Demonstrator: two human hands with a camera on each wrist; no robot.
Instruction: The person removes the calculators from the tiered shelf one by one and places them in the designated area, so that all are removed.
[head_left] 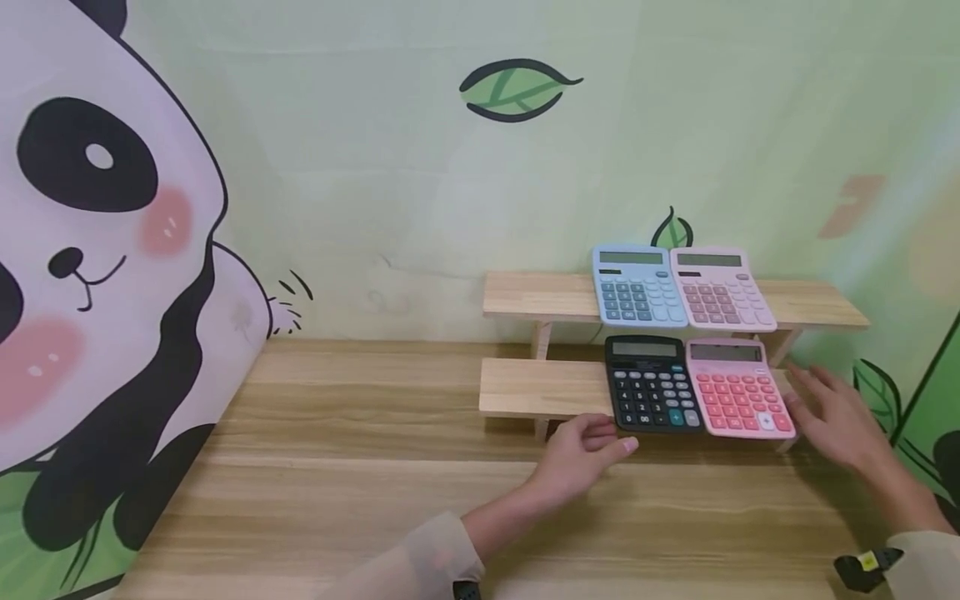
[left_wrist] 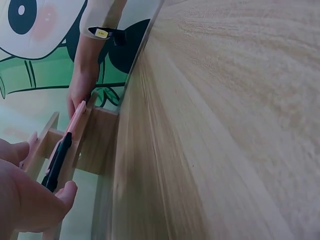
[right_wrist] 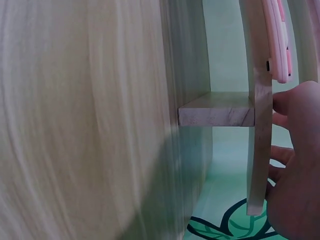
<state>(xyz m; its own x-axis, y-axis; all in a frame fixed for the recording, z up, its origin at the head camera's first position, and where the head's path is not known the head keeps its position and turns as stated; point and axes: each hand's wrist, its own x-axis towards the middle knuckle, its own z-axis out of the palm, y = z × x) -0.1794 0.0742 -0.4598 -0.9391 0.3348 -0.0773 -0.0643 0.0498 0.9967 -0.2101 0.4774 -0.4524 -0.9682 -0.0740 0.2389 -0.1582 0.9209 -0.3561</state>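
A black calculator (head_left: pixel 652 383) and a pink calculator (head_left: pixel 741 388) lie side by side on the lower wooden shelf (head_left: pixel 543 387), their near edges overhanging its front. My left hand (head_left: pixel 576 457) is at the black calculator's lower left corner, thumb stretched out below it and fingers loosely bent. In the left wrist view, the dark edge of the black calculator (left_wrist: pixel 56 162) appears between thumb and fingers, without a clear grip. To the right of the pink calculator, my right hand (head_left: pixel 843 417) rests at the shelf's right end, fingers relaxed, thumb near the calculator's side.
On the upper shelf (head_left: pixel 817 304) sit a blue calculator (head_left: pixel 640 286) and a pale pink calculator (head_left: pixel 722 288). The wooden table (head_left: pixel 337 500) spreads to the left and front. Behind it hangs a green backdrop (head_left: pixel 360 167) with a panda (head_left: pixel 180 283).
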